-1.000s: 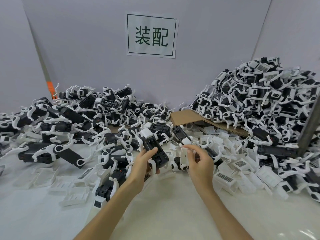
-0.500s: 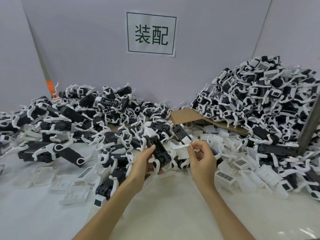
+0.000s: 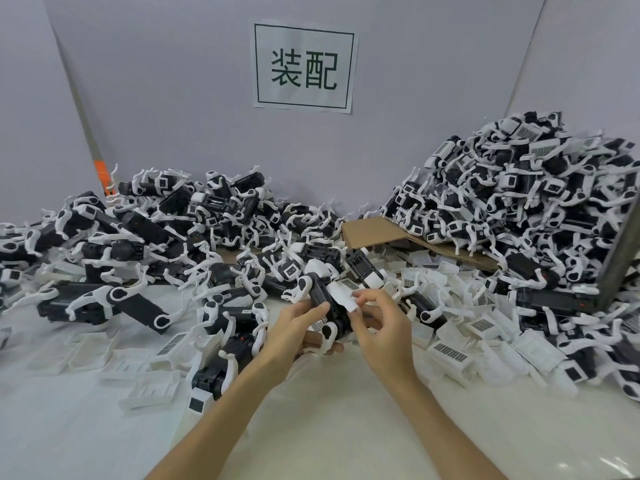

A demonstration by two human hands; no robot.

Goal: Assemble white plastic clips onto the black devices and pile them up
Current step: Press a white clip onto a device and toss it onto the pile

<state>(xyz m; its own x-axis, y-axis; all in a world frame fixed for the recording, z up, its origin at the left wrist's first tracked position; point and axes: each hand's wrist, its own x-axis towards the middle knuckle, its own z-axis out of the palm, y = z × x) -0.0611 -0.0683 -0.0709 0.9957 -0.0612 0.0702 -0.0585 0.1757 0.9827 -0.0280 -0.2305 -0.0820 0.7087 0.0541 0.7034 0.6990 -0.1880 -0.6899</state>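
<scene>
My left hand grips a black device with white arms, held just above the white table near its middle. My right hand pinches a white plastic clip and holds it against the device's upper side. Loose white clips lie scattered to the right of my hands. A tall pile of devices with clips rises at the back right. A lower spread of black devices fills the left and the middle.
A torn piece of brown cardboard lies under the right pile. A grey metal post leans at the far right edge. More white clips lie at the front left. A paper sign hangs on the grey back wall.
My right hand has carried the white clip left to the device in my left hand. The device has tilted and come closer to me.
</scene>
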